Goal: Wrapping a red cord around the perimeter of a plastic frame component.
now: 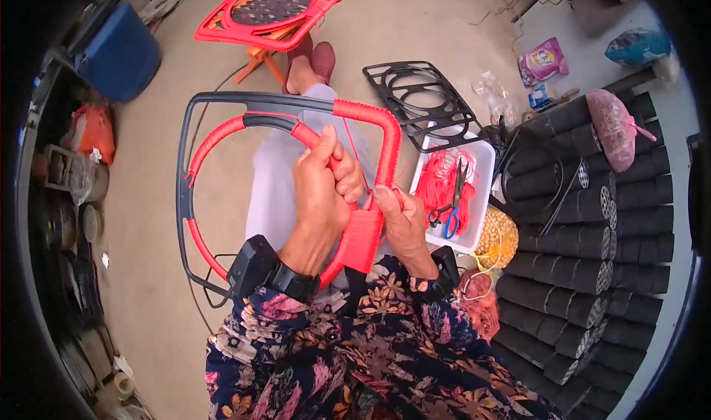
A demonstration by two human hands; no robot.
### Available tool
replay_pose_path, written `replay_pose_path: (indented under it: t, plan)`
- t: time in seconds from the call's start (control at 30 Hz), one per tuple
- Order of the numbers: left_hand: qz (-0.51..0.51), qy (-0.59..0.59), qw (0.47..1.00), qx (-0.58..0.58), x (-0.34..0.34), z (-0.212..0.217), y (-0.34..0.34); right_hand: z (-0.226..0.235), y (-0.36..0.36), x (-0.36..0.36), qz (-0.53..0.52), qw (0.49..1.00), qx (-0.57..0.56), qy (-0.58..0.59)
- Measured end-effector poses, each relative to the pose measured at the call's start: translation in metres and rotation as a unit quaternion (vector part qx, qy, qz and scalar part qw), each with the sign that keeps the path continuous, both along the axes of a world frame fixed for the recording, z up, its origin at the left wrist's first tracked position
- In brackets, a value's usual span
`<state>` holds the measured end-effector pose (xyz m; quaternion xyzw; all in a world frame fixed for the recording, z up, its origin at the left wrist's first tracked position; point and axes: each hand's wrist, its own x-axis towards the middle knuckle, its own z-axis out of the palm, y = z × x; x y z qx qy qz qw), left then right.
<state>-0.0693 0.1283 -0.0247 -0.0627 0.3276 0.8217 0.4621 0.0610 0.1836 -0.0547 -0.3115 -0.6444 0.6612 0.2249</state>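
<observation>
A black frame with rounded corners rests over my lap, an inner ring inside it. Red cord is wound tightly around its right side and much of the ring, while bare black shows at the left and top. My left hand is closed in a fist around the wrapped ring on its right. Beside it, my right hand pinches the red-wrapped outer bar with thumb and fingers, above a broad wrapped red band. A loose strand of red cord runs between ring and outer bar. Its end is hidden by my hands.
Right of me a white tray holds red cord and scissors; a bare black frame leans over its far edge. Black perforated cylinders are stacked at right. A red-wrapped frame sits on a stool ahead; a blue bin stands left.
</observation>
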Motion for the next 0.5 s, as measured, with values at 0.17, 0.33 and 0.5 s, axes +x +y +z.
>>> replay_pose_path:
  t: [0.17,0.33,0.5]
  plan:
    - [0.012,0.0,1.0,-0.007,-0.002,0.0,0.0,-0.004,-0.004,-0.001,-0.005,1.0,0.017,0.008]
    - [0.002,0.011,1.0,-0.005,-0.004,0.003,-0.002,0.007,0.003,-0.002,0.023,0.998,-0.051,0.023]
    - [-0.004,0.01,1.0,-0.011,-0.002,0.01,-0.002,0.031,0.03,-0.019,0.019,0.998,-0.046,-0.031]
